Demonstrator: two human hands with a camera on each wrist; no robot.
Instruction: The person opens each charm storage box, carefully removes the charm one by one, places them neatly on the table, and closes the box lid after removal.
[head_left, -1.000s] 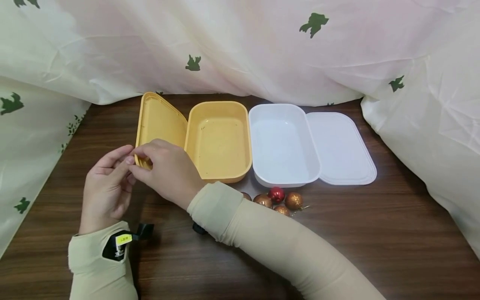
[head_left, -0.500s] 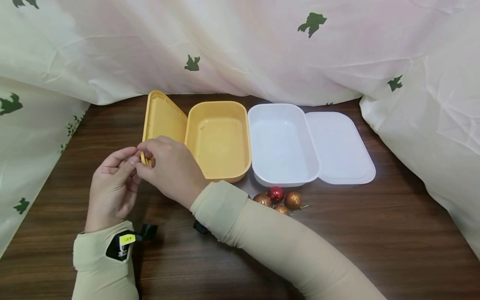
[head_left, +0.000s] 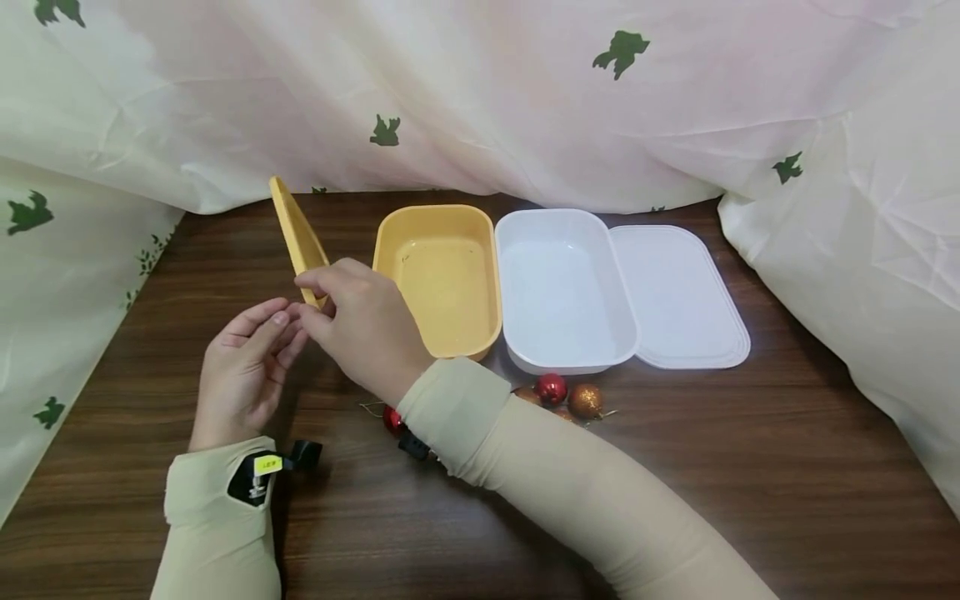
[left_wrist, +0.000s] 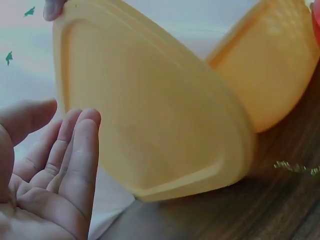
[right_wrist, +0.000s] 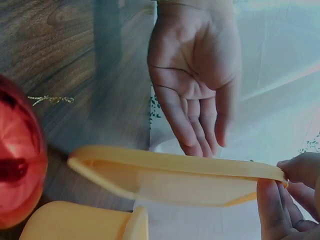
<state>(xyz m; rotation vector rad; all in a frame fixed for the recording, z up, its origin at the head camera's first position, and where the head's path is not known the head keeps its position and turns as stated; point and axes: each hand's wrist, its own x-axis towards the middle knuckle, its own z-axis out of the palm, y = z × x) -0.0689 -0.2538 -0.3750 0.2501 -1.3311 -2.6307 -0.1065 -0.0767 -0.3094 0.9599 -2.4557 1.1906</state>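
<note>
A yellow lid [head_left: 300, 237] stands tilted on edge, left of the yellow container [head_left: 450, 283]. At its near corner my right hand [head_left: 360, 321] pinches it between thumb and fingers; the right wrist view shows those fingers [right_wrist: 295, 197] on the lid's end. Just left of that grip is my left hand [head_left: 251, 358], with fingers and thumb loosely extended. A gap separates its thumb from its fingers in the left wrist view, where the lid's broad face [left_wrist: 150, 105] fills the middle. Whether its fingertips touch the lid, I cannot tell.
Right of the yellow container stands a white container [head_left: 566, 283], with a white lid [head_left: 682, 296] lying flat beside it. Several ornament balls, including a red ball [head_left: 551, 388] and a glittery orange ball [head_left: 586, 401], lie in front, partly behind my right arm. A draped cloth [head_left: 487, 100] bounds the back.
The yellow lid has turned more edge-on and swung up, away from the yellow container. Both hands have moved slightly right, and the left hand's fingers have come off the lid's corner.
</note>
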